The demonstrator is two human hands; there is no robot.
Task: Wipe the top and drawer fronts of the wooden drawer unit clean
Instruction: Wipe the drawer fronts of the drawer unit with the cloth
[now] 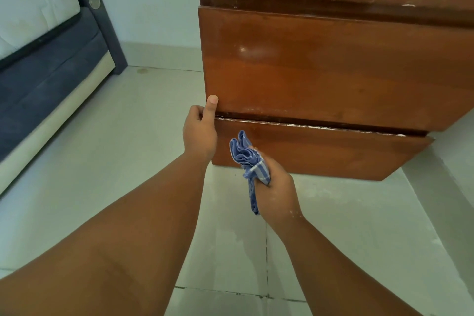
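The wooden drawer unit [320,72] fills the upper right, its reddish-brown fronts stacked with dark gaps between them. White dust lines the top edge of the bottom drawer front [333,154]. My left hand [201,131] grips the lower left corner of the middle drawer front, thumb pressed on its face, fingers curled round the side edge. My right hand [275,187] holds a bunched blue and white checked cloth [245,155] just in front of the bottom drawer's left end; whether the cloth touches the wood is unclear.
A dark blue bed frame [51,79] with a white mattress [33,2] stands at the left. Pale floor tiles [128,149] spread between bed and drawer unit. A white wall [148,0] runs behind.
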